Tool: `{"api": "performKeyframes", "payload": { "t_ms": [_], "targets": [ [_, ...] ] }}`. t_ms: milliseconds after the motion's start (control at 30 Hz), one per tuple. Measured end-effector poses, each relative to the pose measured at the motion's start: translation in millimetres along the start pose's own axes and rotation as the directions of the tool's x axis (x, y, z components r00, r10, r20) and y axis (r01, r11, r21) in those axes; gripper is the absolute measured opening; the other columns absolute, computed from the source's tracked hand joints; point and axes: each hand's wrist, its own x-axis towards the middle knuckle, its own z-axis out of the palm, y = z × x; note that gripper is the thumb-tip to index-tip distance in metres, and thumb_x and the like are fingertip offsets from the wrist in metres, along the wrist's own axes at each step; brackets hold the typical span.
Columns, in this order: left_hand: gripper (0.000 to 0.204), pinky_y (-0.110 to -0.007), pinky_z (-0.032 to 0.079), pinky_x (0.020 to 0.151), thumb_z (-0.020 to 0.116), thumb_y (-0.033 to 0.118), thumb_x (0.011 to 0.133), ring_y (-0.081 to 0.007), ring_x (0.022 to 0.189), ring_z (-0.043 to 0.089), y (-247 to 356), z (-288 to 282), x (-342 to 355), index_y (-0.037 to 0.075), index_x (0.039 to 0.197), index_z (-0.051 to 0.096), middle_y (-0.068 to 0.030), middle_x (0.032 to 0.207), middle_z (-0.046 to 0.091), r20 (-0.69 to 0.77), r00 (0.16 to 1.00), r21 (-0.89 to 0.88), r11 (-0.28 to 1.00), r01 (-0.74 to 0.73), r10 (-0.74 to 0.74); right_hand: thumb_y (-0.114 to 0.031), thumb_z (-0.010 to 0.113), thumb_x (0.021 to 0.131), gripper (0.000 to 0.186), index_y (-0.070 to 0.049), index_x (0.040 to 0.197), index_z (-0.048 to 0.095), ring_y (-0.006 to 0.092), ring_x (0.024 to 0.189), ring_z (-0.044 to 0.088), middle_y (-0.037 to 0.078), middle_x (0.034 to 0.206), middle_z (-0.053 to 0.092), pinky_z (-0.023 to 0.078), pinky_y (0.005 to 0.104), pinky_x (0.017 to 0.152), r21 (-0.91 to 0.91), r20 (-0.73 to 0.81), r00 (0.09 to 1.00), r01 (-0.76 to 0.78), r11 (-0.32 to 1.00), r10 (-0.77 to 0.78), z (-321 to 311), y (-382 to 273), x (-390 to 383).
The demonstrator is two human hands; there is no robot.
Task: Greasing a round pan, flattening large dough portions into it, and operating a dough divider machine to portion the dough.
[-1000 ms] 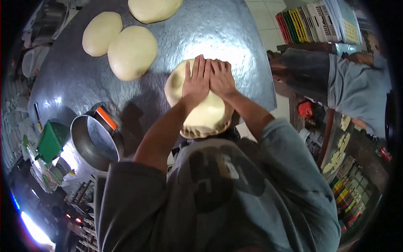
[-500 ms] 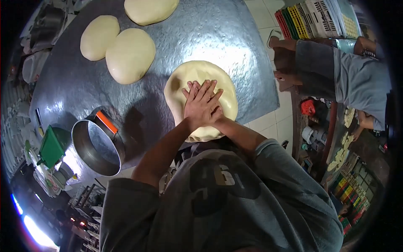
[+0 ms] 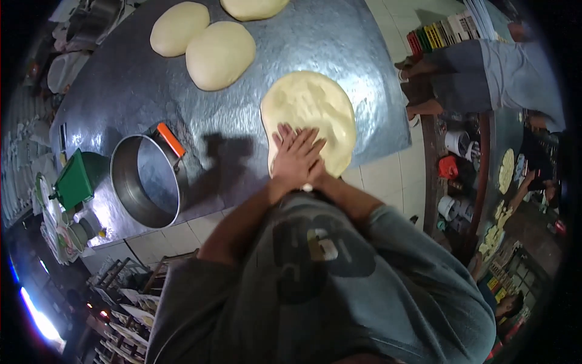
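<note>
A pale slab of dough (image 3: 318, 103) lies flattened and dimpled near the edge of the metal worktable (image 3: 361, 64). My left hand (image 3: 295, 155) lies across the top of my right hand (image 3: 316, 168), both pressing on the lower part of the dough with fingers outstretched. My right hand is largely hidden beneath the left. Three smooth dough rounds (image 3: 221, 56) rest toward the back left.
Left of me are a round steel pan (image 3: 127, 194) with an orange-handled tool (image 3: 171, 139) at its rim and a green plastic container (image 3: 73, 179). At right, another person (image 3: 509, 79) is beside a second table with dough pieces (image 3: 506, 170); stacked crates (image 3: 442, 33) stand behind.
My hands have slid from the dough's far part toward its near edge, going from side by side to overlapped. The dough now lies broader and flatter, its crimped edge no longer showing.
</note>
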Motion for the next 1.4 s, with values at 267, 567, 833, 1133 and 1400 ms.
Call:
{"api": "performKeyframes", "payload": {
  "t_ms": [267,567,833,1133,1400],
  "targets": [
    [0.059,-0.052,0.008,0.113,0.047,0.046,0.083,-0.0270,0.141,0.021,3.3,4.0,-5.2,0.019,0.135,0.049,-0.0081,0.152,0.026,0.012,0.992,-0.087,0.988,0.127,-0.127,-0.037,0.042,0.093,0.063,-0.011,0.146,0.021,0.0248,0.139,0.021,0.012,0.151,0.023,0.018,0.0379,0.114,-0.017,0.071,0.981,0.181,0.983,-0.179,14.8,-39.6,15.0],
    [0.041,-0.045,0.028,0.106,0.053,0.037,0.085,-0.0258,0.127,0.043,-33.6,-58.6,53.5,0.013,0.117,0.063,-0.0102,0.129,0.056,-0.287,0.908,-0.106,0.953,0.285,-0.304,-0.040,0.040,0.094,0.063,-0.011,0.147,0.020,0.0241,0.140,0.021,0.012,0.152,0.022,0.017,0.0379,0.114,0.052,0.262,0.959,0.099,0.994,-0.109,-7.0,-32.4,92.1],
    [0.037,-0.045,0.022,0.111,0.055,0.032,0.086,-0.0214,0.131,0.039,-105.0,-49.1,-7.8,0.018,0.120,0.063,-0.0048,0.139,0.046,-0.214,0.940,-0.186,0.956,0.228,-0.265,-0.043,0.038,0.094,0.064,-0.011,0.147,0.019,0.0236,0.140,0.020,0.012,0.152,0.021,0.017,0.0380,0.115,0.140,0.303,0.951,0.016,0.990,-0.058,73.6,-12.6,116.3],
    [0.033,-0.044,0.027,0.108,0.057,0.030,0.084,-0.0272,0.128,0.041,-133.9,-61.3,15.8,0.015,0.111,0.068,-0.0089,0.136,0.048,-0.025,0.972,-0.330,0.920,0.213,-0.234,-0.046,0.036,0.095,0.065,-0.012,0.147,0.018,0.0229,0.140,0.020,0.012,0.152,0.021,0.017,0.0380,0.115,0.211,0.148,0.978,0.115,0.971,-0.148,54.8,-31.9,143.2],
    [0.058,-0.046,0.015,0.112,0.050,0.044,0.084,-0.0299,0.135,0.030,-100.1,-36.3,75.5,0.010,0.131,0.051,-0.0144,0.144,0.037,-0.117,0.991,0.013,0.998,0.067,-0.065,-0.051,0.028,0.095,0.067,-0.012,0.148,0.015,0.0239,0.141,0.018,0.012,0.153,0.018,0.015,0.0395,0.115,0.840,0.008,0.949,0.164,0.518,-0.314,2.8,23.1,170.0]
  ]
}}
